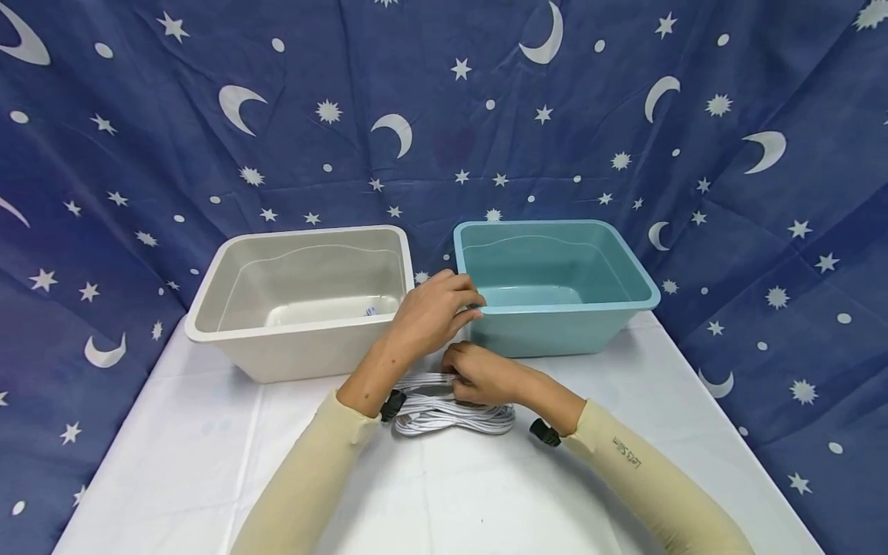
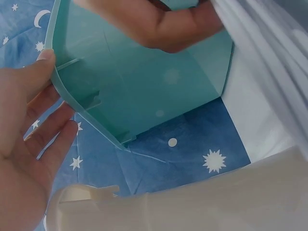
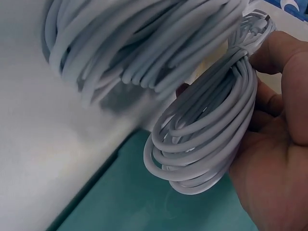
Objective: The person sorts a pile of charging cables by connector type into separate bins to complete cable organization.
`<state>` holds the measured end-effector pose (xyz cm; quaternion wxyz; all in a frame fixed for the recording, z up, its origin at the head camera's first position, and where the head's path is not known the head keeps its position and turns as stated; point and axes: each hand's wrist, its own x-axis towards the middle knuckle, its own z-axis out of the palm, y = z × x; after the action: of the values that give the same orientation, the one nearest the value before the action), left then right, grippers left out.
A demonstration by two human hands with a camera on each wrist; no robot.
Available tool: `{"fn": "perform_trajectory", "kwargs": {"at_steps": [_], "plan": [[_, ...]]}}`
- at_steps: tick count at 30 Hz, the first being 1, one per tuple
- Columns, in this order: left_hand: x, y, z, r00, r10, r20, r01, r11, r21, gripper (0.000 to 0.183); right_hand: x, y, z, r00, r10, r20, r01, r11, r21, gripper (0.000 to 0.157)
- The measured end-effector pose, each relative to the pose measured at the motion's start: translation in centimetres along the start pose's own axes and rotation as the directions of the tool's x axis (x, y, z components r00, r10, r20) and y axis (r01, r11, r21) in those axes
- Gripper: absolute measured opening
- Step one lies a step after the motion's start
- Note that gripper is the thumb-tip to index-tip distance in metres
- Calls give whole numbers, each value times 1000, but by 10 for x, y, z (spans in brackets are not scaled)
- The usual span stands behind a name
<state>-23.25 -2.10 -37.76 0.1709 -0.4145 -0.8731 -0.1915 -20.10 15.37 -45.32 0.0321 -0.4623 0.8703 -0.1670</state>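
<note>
My left hand is at the near left corner of the teal bin. In the left wrist view its thumb presses the bin's rim, with the other fingers behind it. My right hand, low in front of that bin, grips a tied bundle of white cable between thumb and fingers. The bundle's looped end hangs free of the palm. Beside it, a second coil of white cable lies on the table under and between the hands; the right wrist view shows it close up.
A light grey bin stands at the left, with a small blue-and-white item inside. Both bins sit at the back of the white-covered table, against a blue star-and-moon cloth.
</note>
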Motion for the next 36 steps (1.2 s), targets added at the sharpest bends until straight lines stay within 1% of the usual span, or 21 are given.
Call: {"fn": "perform_trajectory", "kwargs": {"at_steps": [6, 13, 16, 19, 23, 27, 33, 36], "plan": [[0, -1, 0, 1000, 2, 1, -2, 1000, 12, 20, -6, -3, -5, 997, -47, -59, 44, 998, -47, 19], [1, -2, -4, 1000, 6, -6, -6, 1000, 15, 20, -10, -11, -17, 994, -74, -84, 65, 992, -109, 15], [1, -2, -5, 1000, 1, -1, -1, 1000, 13, 20, -15, -14, -22, 992, -89, -92, 79, 991, -113, 15], [0, -2, -4, 1000, -1, 9, 1, 1000, 10, 20, -21, -16, -24, 989, -101, -105, 91, 991, -96, 17], [-1, 0, -3, 1000, -9, 18, 8, 1000, 19, 20, -26, -18, -27, 981, -134, -143, 119, 987, -105, 18], [-3, 0, -3, 1000, -13, 19, 13, 1000, 19, 19, -30, -21, -28, 966, -184, -181, 159, 977, -142, 19], [-5, 0, -2, 1000, -12, 1, 12, 1000, 12, 18, -35, -23, -36, 958, -211, -194, 180, 969, -167, 20], [-2, 0, -2, 1000, 1, 0, -1, 1000, 4, 19, -39, -21, -43, 946, -245, -212, 202, 958, -205, 21]]}}
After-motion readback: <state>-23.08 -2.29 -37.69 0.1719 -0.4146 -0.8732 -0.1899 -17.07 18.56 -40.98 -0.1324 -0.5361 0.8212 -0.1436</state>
